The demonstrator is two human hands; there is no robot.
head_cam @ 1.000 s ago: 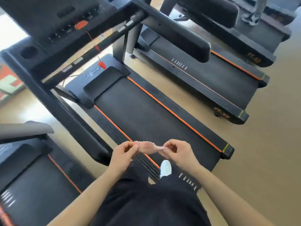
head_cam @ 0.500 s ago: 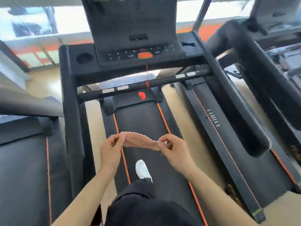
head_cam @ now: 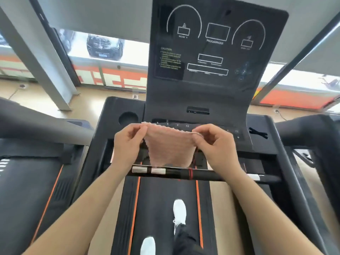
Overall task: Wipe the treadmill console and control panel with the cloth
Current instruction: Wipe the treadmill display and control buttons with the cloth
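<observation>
With a narrow grip the left hand and right hand each pinched a top corner of the pink cloth, spread in the air over the near edge of the control panel, below the console, so wiping seemingly had not yet begun.

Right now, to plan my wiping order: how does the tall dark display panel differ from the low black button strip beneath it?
The tall dark display panel stands steeply, uncovered; the low black button strip lies flatter, partly hidden behind the pink cloth. The panel carries white outlines and caution text; the strip, small numerals. Both are dark.
</observation>
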